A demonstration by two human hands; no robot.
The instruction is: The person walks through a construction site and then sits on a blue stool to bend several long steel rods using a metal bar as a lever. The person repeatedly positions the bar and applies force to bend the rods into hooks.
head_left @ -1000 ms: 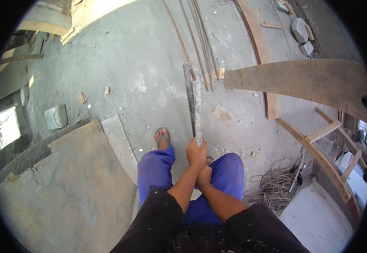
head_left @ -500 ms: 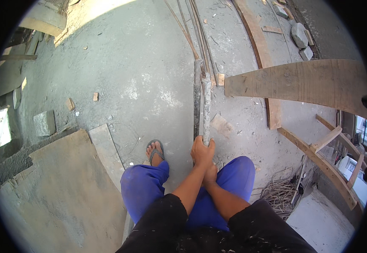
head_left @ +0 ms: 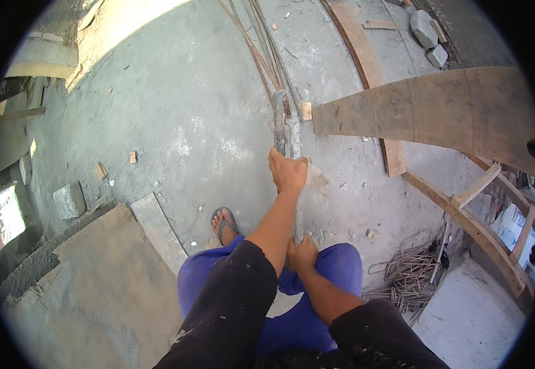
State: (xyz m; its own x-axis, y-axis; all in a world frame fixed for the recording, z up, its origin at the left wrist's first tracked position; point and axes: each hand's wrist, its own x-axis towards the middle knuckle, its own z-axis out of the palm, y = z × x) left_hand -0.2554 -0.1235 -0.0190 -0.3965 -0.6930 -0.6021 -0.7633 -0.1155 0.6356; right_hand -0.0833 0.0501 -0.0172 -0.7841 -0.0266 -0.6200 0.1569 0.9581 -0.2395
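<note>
Two grey metal pipes [head_left: 295, 138], spattered with pale dried material, lie side by side and point away from me. My left hand [head_left: 289, 173] is closed around them partway along; whether it grips one or both is hidden. Closer to my knees, my right hand [head_left: 303, 252] is closed around the near end of the longer pipe. Several thin rusty steel bars [head_left: 261, 49] run from the far edge down to the pipes' far ends. How bars and pipes join cannot be made out.
A wide wooden plank [head_left: 427, 104] juts in from the right above a long board [head_left: 375, 67]. A timber frame [head_left: 464, 218] and a heap of bent steel rods [head_left: 410, 277] are at right. A large sheet [head_left: 101, 283] and a concrete block [head_left: 69, 200] lie left.
My left hand has moved forward along the pipes, away from my right hand, which is slightly lower. The hands were close together before. The view has shifted slightly.
</note>
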